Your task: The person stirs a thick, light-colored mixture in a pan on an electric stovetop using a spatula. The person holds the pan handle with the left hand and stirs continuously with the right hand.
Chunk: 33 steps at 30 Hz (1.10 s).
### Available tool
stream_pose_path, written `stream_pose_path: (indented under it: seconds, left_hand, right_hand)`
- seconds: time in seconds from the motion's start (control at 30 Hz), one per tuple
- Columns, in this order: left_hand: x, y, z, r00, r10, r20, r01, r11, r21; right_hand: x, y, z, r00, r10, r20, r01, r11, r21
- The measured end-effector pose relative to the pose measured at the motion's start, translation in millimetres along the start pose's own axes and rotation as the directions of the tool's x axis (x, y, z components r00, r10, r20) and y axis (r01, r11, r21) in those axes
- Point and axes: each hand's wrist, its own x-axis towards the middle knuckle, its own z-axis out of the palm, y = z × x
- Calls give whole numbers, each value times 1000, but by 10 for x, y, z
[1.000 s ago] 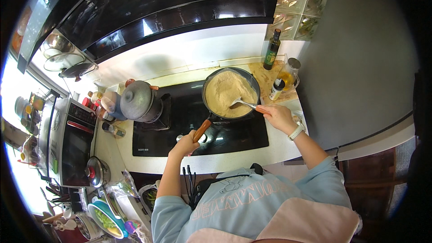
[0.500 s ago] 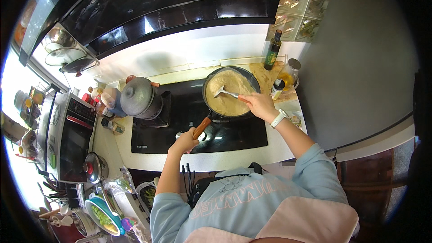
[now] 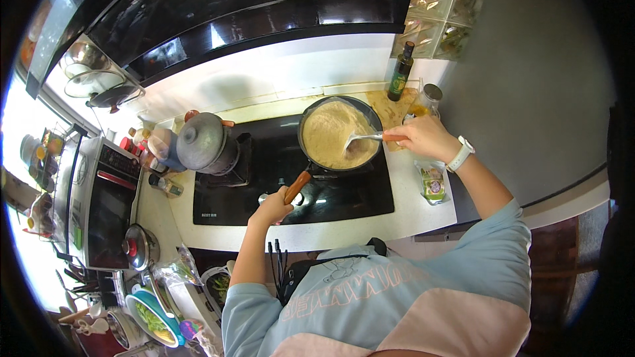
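A dark frying pan [image 3: 305,148] stands on the right side of the black glass cooktop [image 3: 284,182]. Pale tan powder, like flour, fills it in a broad mound [image 3: 334,125]. My left hand [image 3: 271,209] is closed around the pan's wooden handle [image 3: 297,188]. In my right hand [image 3: 426,137] is a metal spatula [image 3: 364,137], gripped by its wooden handle. The spatula's head rests in the powder at the right part of the pan, its edge partly covered.
A lidded grey pot [image 3: 201,144] sits on the left burner. Behind my right hand stand a dark oil bottle [image 3: 401,73] and a glass jar [image 3: 430,96]. A small packet [image 3: 432,184] lies at the counter's right. The microwave [image 3: 109,201] is at left, the range hood [image 3: 264,16] above.
My right hand has moved right, drawing the spatula's head from the powder's middle to its right part. The packet is now in fuller view. My left hand stays on the pan handle.
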Motion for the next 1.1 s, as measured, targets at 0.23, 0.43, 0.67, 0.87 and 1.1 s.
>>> stream_pose_path:
  seconds: [0.23, 0.43, 0.67, 0.87, 1.1]
  left_hand:
    - [-1, 9, -4, 1000, 2, 0, -2, 1000, 17]
    - [3, -10, 9, 1000, 15, -6, -15, 1000, 13]
    - [8, 2, 10, 1000, -7, 17, 7, 1000, -14]
    - [3, 1, 17, 1000, 5, -1, -5, 1000, -4]
    - [0, 6, 20, 1000, 10, -1, -10, 1000, 6]
  right_hand:
    - [-164, -231, 246, 987, 101, 121, -111, 991, 79]
    - [-66, -383, 737, 972, 234, -5, -229, 955, 191]
    - [121, -366, 796, 933, 359, -38, -330, 890, 315]
    - [241, -411, 771, 963, 212, -168, -165, 953, 254]
    - [150, -307, 758, 982, -118, -146, 118, 993, -3]
